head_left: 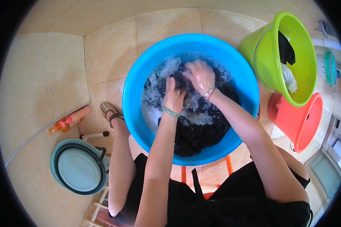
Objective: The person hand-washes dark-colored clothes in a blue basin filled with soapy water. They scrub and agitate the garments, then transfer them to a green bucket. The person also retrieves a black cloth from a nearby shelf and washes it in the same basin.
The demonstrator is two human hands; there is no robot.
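Head view: left hand (173, 99) and right hand (201, 76) at dark wet cloth (201, 138) in blue basin (133, 89), among suds (150, 109); grip of either cannot be determined.

"On the right, what can be seen?"
"A lime-green bucket (262, 62), in which black cloth (286, 50) and white cloth (288, 78) are held; just beside it a coral-red bucket (288, 119) is placed."
"And on the left?"
"Orange and pinkish bottles (80, 113) are grouped near the foot of the tiled wall (47, 72). Nearer the lower edge, a grey-green basin (78, 169) is seen."
"Anything by the right rim?"
"A round turquoise thing (330, 69) is shown, too small to be identified; farther up, a metal fitting (324, 28) is seen."
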